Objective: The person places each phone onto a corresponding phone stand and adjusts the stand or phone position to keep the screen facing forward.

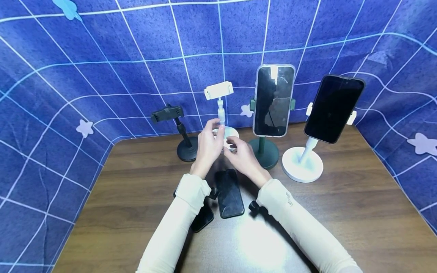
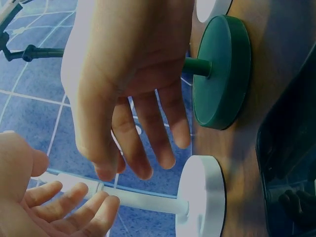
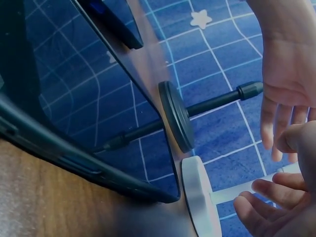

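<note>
A white phone stand (image 1: 221,110) with an unoccupied clamp stands upright near the back of the table. My left hand (image 1: 209,143) is beside its stem, fingers loosely bent; in the left wrist view those fingers (image 2: 74,210) overlap the stem, and I cannot tell whether they touch it. From the other side, my right hand (image 1: 243,154) reaches toward the white base, its fingers relaxed and holding nothing. The left wrist view shows a gap between the right fingers (image 2: 163,143) and the white stem (image 2: 143,200). Part of the base is hidden behind the hands.
A black phone stand (image 1: 186,138) is to the left. On the right, a green stand (image 1: 262,153) and another white stand (image 1: 302,165) each carry a phone. Two dark phones, one (image 1: 229,195) between the forearms and another (image 1: 203,218) by the left sleeve, lie in front. Blue patterned cloth (image 1: 136,76) surrounds the table.
</note>
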A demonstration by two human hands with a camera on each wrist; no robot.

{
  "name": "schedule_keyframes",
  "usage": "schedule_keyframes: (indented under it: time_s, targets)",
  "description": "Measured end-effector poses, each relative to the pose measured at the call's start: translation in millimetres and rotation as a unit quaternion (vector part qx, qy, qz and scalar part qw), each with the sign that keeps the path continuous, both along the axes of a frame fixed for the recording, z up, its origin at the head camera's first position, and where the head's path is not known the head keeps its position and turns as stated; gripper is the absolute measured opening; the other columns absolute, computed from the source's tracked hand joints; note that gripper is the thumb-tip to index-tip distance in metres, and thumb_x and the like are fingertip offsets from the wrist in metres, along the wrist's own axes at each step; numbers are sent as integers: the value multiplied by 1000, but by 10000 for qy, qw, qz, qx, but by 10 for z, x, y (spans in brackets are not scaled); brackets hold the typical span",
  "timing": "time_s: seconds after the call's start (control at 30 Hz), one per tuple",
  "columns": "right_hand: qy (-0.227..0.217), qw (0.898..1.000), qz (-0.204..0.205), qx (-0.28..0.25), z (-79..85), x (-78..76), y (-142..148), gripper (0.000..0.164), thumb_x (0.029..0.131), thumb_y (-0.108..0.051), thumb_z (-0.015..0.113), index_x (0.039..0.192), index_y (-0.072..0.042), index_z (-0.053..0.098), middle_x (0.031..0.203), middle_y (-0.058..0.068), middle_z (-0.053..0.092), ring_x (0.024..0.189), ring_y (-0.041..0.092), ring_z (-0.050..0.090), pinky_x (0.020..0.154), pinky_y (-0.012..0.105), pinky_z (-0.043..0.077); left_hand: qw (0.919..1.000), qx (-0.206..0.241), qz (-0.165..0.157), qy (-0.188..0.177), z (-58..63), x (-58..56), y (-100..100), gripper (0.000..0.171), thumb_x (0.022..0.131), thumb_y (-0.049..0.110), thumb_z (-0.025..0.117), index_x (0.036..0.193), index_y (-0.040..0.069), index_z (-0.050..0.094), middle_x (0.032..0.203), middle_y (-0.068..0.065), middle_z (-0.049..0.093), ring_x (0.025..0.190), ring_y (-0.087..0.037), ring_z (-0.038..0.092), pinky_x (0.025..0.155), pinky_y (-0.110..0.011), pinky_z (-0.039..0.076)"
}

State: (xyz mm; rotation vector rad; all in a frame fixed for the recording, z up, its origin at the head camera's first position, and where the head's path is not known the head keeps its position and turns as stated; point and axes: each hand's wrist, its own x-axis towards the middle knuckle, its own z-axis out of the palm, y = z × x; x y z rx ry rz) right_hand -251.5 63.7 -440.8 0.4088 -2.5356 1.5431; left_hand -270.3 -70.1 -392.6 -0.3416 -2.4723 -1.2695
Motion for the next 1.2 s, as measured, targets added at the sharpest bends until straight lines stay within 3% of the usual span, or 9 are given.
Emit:
schedule_keyframes:
  time_s: [0.27,0.57,0.77,1.2]
  targets:
    - [264,9993,-70,273,35,-68,-38,39,93,-24,59,126,-4,58,119,15,64,106,28,63,88,39,54,10000,1,54,-45,13,-67,-22,37,101,27,51,132,6,52,120,-14,66,101,-25,65,89,-40,53]
    - [137,9993,-97,335,63,-89,-76,43,94,-27,61,129,-3,56,124,14,63,111,30,60,91,42,53,10000,1,37,-43,70,-133,-66,38,102,27,51,132,4,51,122,-15,65,102,-24,65,90,-38,53]
    - [232,9985,-163,473,57,-148,-101,44,93,-26,61,129,0,56,124,16,64,111,31,60,93,44,52,9998,-95,186,28,87,-196,-74,37,101,28,51,131,6,53,118,-13,67,98,-22,65,88,-35,53]
    - [355,9978,-318,460,47,-227,-69,46,92,-22,63,131,0,53,123,19,63,108,32,62,93,44,52,9994,-332,93,8,106,-272,-24,38,101,28,52,131,5,52,112,-10,67,90,-19,63,83,-37,53]
